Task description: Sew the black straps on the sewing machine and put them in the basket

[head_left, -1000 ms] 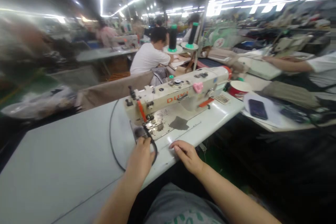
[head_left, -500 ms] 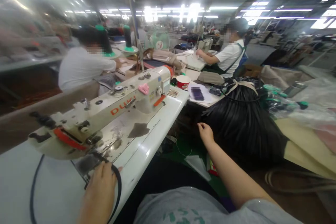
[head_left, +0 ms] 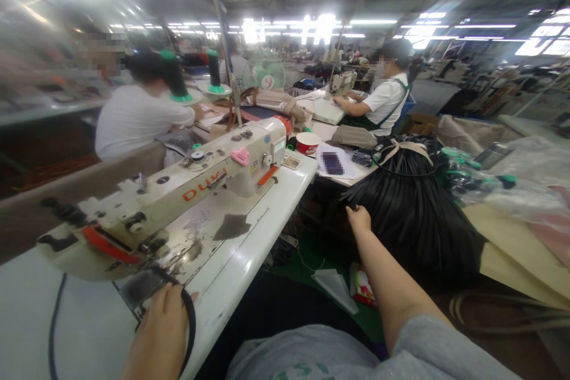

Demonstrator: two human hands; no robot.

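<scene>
My left hand [head_left: 161, 326] rests on the sewing machine [head_left: 196, 190] bed in front of the needle area, its fingers closed around a black strap [head_left: 190, 323]. The strap curves from under the machine head past my fingers toward the table's front edge. My right hand [head_left: 358, 221] is stretched forward beside a big tied bundle of black straps [head_left: 418, 214]. Its thumb and fingers are pinched together near the loose strap ends at the bundle's left side. A tiny dark spot shows at the fingertips, too small to identify.
A red-and-white bowl [head_left: 308, 143], a phone [head_left: 333, 162] on paper and folded grey cloth [head_left: 355, 135] lie beyond the machine. Wrapped thread cones [head_left: 461, 163] are at the right. Two co-workers [head_left: 133, 113] sit at other tables. A red box [head_left: 363, 286] lies below.
My right hand has moved slightly right, closer to the strap bundle, its fingers still pinched. My left hand stays on the strap at the machine. The view has shifted a little.
</scene>
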